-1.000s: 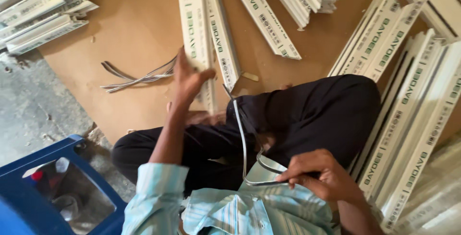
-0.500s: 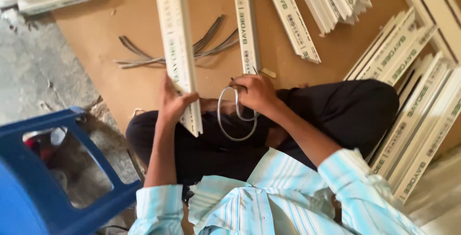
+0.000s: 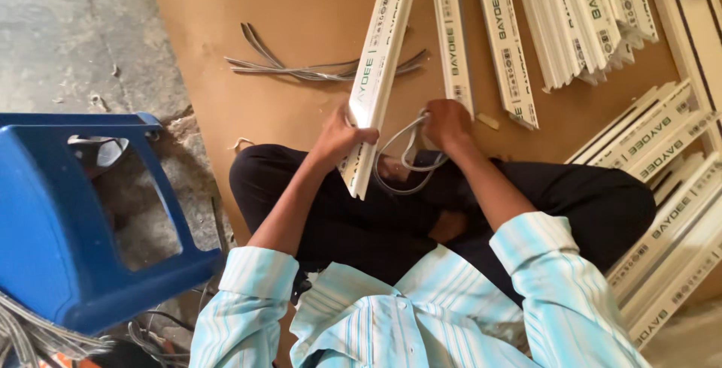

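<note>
Since before, we'd brought the hands closer — left hand [image 3: 338, 139] gripped the profile [image 3: 376, 75], running away from us; right hand [image 3: 445, 124] pinched the gasket [image 3: 406, 161] beside it.

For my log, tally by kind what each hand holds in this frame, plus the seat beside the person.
white profile length, in the left hand: 1
grey gasket loop, in the right hand: 1
blue plastic stool: 1
Total: 3
The loose white profiles on the board overlap too much to count.
</note>
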### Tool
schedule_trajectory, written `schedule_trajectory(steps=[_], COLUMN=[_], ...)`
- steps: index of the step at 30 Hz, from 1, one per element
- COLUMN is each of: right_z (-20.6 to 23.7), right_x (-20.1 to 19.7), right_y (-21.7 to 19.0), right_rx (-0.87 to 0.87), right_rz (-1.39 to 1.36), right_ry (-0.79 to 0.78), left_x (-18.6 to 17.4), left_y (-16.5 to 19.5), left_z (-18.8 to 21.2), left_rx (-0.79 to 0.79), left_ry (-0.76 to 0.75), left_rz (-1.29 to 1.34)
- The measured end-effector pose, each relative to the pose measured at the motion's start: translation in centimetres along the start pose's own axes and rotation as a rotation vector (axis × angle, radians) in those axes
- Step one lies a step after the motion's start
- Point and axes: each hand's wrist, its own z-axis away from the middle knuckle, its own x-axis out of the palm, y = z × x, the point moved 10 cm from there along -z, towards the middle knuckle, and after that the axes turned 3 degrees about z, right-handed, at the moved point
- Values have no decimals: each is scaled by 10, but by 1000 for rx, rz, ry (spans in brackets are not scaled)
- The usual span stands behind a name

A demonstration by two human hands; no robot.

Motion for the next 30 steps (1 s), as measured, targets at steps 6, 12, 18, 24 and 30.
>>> schedule_trajectory(steps=[6, 12, 18, 24, 30], right_z=[5, 1, 32, 34, 18], right_x=[-18, -16, -25, -50, -45], right_y=[4, -10, -63, -81, -74], right_rx=[-94, -164, -272, -407, -304], right_rz=[-32, -185, -501, -470, -585], right_ry=[176, 138, -287, -42, 92], left_x=[7, 1, 6, 9, 19], left_y=[-9, -15, 20, 32, 17], left_z=[-17, -17, -11, -3, -9], left_rx=[18, -115, -34, -47, -113], left_ry=[1, -14, -121, -219, -186], left_rz=[174, 521, 583, 780, 707])
